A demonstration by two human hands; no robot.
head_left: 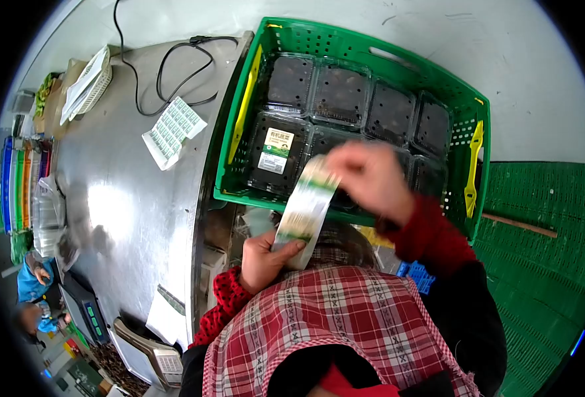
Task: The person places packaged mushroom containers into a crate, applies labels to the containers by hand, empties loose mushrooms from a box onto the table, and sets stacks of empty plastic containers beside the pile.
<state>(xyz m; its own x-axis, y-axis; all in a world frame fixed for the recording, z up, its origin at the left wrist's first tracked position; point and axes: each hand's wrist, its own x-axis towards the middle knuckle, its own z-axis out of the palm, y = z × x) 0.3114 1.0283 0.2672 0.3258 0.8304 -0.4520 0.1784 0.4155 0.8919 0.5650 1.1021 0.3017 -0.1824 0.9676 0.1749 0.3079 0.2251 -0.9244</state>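
Observation:
My left hand [266, 260] grips the lower end of a strip of printed labels [302, 215], with the thumb lying over it. At the strip's upper end is my right hand [368, 175], blurred, its fingers pinched together at the edge of the strip. Beyond both hands stands a green crate [378, 49] with yellow handles, holding several clear plastic boxes with dark contents. The front left box [257, 142] carries a green and white label [276, 151]; my right hand and the strip partly cover the front row.
Left of the crate is a metal table [127, 165] with a label sheet [173, 132], a black cable [162, 76], a basket of papers [97, 89] and a scale [84, 308]. A person in blue [35, 281] is at the far left. Green slatted flooring [537, 264] lies right.

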